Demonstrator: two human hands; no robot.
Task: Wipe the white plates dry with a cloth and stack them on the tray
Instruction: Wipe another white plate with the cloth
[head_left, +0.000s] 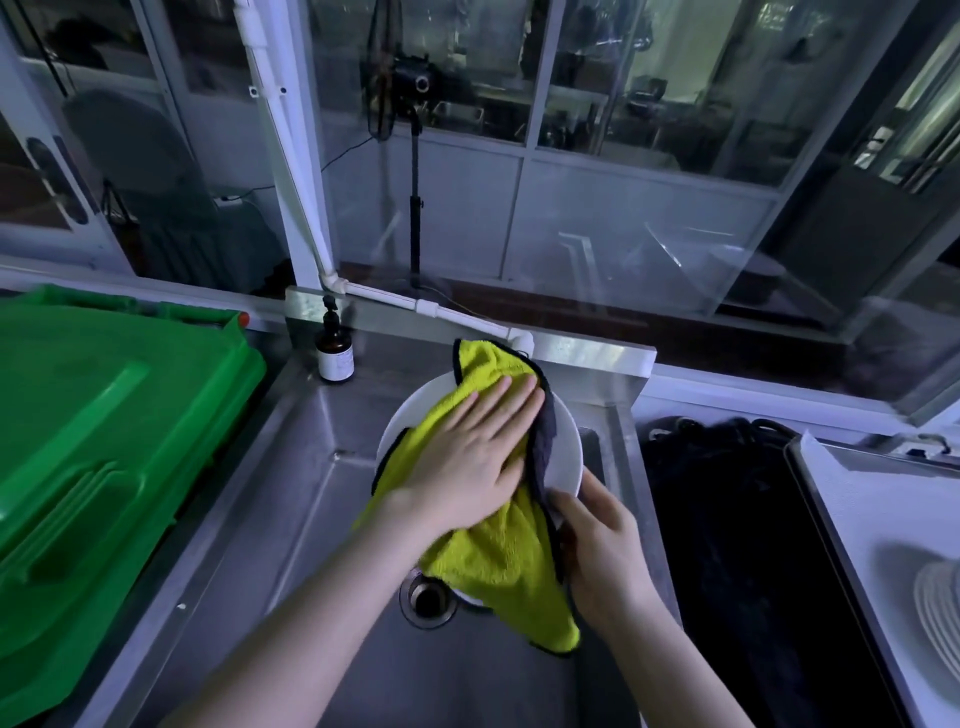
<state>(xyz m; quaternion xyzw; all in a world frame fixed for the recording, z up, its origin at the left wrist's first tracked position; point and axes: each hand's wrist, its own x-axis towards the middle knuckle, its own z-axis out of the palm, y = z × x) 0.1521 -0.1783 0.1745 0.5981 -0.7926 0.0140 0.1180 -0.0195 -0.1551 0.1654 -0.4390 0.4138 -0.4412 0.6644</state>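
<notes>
Most of the white plate (563, 447) is hidden under a yellow-green cloth (498, 561); only its upper left and right rim show, plus a sliver below near the drain (428, 597). The left hand (467, 457) lies flat on the cloth, fingers straight and together, and presses it against the plate's face. The right hand (605, 545) grips the plate's lower right edge, thumb on the front. Its fingers curl behind the plate, out of sight, and whether cloth lies between them and the plate cannot be told. A fold of the cloth shows a grey back beside the left fingertips. Between the sink and the tray sits a dark mass (727, 519), too dim to identify.

The plate is held tilted over a stainless-steel sink (291, 493), above its basin. A brown pump bottle (335, 353) stands on the sink's back left corner. A white pipe (291, 171) runs down from above and along the back ledge. Behind are glass panes in pale frames, with a tripod (414, 197) beyond them.

A green bin (104, 415), its lid closed, fills the left side, partly cut off by the frame. At the right, a tray (872, 499) with a white lining holds a stack of white plates (940, 613), which the frame's right edge cuts through.
</notes>
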